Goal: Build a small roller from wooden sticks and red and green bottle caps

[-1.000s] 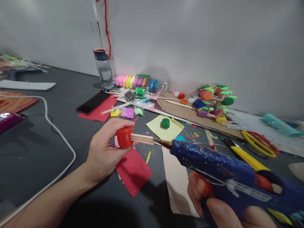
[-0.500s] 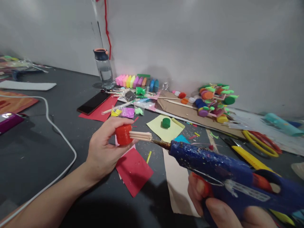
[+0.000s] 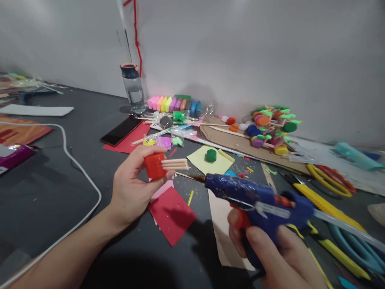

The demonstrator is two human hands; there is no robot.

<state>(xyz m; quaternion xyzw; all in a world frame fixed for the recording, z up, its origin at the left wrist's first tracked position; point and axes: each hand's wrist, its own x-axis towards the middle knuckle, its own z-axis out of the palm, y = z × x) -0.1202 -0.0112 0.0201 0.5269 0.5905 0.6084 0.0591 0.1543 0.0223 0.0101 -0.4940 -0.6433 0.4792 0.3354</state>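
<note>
My left hand (image 3: 130, 186) pinches a red bottle cap piece (image 3: 155, 165) between thumb and fingers. Several short wooden sticks (image 3: 176, 164) stick out of the cap toward the right. My right hand (image 3: 270, 249) is wrapped round the handle of a blue glue gun (image 3: 240, 190), fingers at its red trigger. The gun's nozzle points left, just below and right of the stick ends, with a small gap between them. A clear glue stick (image 3: 345, 226) comes out of the gun's rear.
Red paper (image 3: 173, 216) and yellow paper with a green cap (image 3: 211, 155) lie beyond the hands. A phone (image 3: 120, 131), water bottle (image 3: 134, 94), cardboard (image 3: 222, 134), scissors (image 3: 329, 180) and a yellow cutter (image 3: 325, 204) surround them. A white cable (image 3: 81, 172) runs at left.
The glue gun has moved left and tilted, its nozzle leaving the stick ends and dropping below them. The red cap and sticks have risen slightly. More of the gun's rear and glue stick shows.
</note>
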